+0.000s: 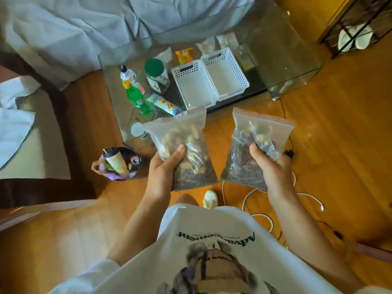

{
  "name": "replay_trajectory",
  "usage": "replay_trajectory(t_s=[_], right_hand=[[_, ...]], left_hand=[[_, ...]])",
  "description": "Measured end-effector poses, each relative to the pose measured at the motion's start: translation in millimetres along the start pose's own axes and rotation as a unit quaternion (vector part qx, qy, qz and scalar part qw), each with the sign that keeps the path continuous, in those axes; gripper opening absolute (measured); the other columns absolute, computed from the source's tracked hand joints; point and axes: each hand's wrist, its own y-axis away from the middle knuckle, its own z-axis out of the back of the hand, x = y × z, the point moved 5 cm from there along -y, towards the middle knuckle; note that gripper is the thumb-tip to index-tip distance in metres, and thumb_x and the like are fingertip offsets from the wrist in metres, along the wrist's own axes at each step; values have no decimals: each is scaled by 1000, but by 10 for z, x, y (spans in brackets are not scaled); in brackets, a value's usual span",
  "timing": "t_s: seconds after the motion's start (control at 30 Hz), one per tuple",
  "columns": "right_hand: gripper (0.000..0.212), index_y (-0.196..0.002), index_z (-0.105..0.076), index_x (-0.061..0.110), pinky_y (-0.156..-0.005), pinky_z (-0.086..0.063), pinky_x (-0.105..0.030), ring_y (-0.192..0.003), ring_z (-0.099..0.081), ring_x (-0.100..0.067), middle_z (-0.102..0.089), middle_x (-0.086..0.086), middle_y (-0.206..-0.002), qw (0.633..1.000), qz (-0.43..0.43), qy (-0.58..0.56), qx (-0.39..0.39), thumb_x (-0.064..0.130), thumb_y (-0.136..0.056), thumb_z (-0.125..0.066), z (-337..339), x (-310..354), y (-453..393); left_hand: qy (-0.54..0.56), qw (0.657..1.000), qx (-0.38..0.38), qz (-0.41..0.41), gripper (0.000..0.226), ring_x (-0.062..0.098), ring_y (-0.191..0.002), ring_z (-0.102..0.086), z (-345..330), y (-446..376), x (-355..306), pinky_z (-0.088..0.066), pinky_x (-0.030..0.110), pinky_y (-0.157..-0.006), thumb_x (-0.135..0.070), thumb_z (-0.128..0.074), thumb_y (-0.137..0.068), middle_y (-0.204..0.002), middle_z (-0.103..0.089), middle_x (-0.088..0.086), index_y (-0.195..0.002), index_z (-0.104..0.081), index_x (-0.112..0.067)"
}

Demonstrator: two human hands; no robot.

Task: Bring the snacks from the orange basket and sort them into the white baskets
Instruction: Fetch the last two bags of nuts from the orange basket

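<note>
My left hand (pixel 164 166) grips a clear zip bag of brown and tan snacks (pixel 180 143). My right hand (pixel 270 166) grips a second clear zip bag with a red seal, full of dark snacks (pixel 250 143). Both bags hang above the wooden floor, just short of the glass table (pixel 292 66). On the table stand two white slotted baskets side by side, the left basket (pixel 193 85) and the right basket (pixel 224 73), both with nothing inside. No orange basket is in view.
On the table lie a green bottle (pixel 136 98), a white bottle (pixel 127 76), a green-lidded jar (pixel 157 75), a biscuit pack (pixel 164 103), an orange packet (pixel 184 55) and clear bags behind the baskets. A full bin (pixel 119 164) stands at floor left. White cables (pixel 261 209) trail across the floor.
</note>
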Motion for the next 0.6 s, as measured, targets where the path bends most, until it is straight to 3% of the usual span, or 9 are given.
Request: replay_trajectory(t_s=[0.3,0.43,0.6], right_hand=[[29,-85,-68,54,-68,-48,-4,-85,-64,12,-68,34,-86,1000,-14,2,-17,26,-75,-68,-85,39,-1194],[43,-86,-66,56,-70,-46,-2,-87,-62,15,-66,37,-87,1000,-3,-5,-22,13,-81,-67,-237,159,-1886],[14,-84,-72,31,-71,-54,-16,-88,-69,-4,-74,17,-86,996,-56,-35,-63,18,-80,-69,-384,313,-2796]], left_hand=[[-18,999,-22,23,16,20,-79,-72,-346,-1142,-241,-58,34,-74,-20,-66,-78,-82,-75,3,-92,-69,-16],[-6,1000,-8,23,14,26,-84,-71,-593,-1820,-482,-57,41,-81,-23,-66,-75,-88,-75,8,-87,-74,-19],[-20,1000,6,2,14,22,-82,-73,-917,-2669,-982,-58,32,-71,-27,-65,-76,-87,-76,3,-86,-75,-23]])
